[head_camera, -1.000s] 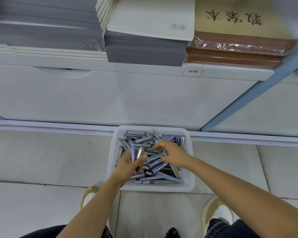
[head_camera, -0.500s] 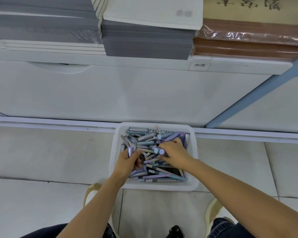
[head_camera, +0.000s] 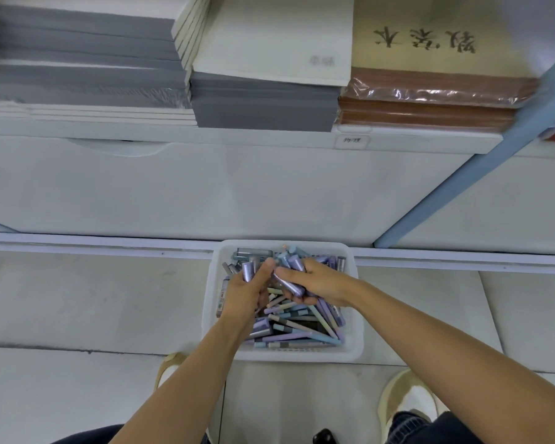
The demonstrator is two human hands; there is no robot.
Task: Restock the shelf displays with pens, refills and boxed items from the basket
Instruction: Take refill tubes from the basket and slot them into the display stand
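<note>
gathering step: over the basket on the floor, the left hand curls its fingers round a purple pen; the right hand pinches several pens. next, likely, lifting them to the shelf.

The tiled floor carries 1 white basket, set against the shelf unit's base. The white shelf above carries 3 stacks side by side: grey-edged books left, a white-covered grey stack centre, brown plastic-wrapped books right.
</note>
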